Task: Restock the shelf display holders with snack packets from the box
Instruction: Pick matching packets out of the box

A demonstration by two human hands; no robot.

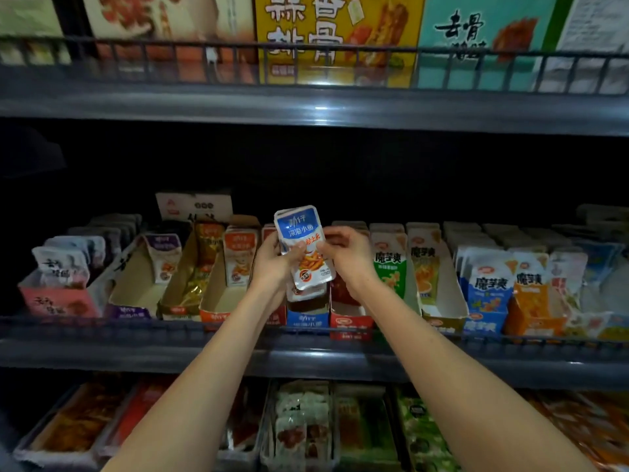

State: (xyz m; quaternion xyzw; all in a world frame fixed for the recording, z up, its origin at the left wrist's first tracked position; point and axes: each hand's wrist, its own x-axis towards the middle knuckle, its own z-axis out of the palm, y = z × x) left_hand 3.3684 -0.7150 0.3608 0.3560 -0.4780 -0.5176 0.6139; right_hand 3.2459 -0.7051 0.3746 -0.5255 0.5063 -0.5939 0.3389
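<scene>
Both my hands are raised at the middle shelf over a blue cardboard display holder (308,320). My left hand (272,264) grips a stack of blue-and-white snack packets (303,240) from the left, thumb across the front packet. My right hand (343,253) pinches the stack's right edge with curled fingers. The stack stands upright, its lower end reaching into the blue holder. The supply box is out of sight.
Neighbouring holders line the shelf: a nearly bare purple one (136,294), an orange one (224,294), a red one (350,318) and fuller green, blue and orange packets (490,287) to the right. A wire rail (170,327) fronts the shelf. Large boxes (337,39) stand on the shelf above.
</scene>
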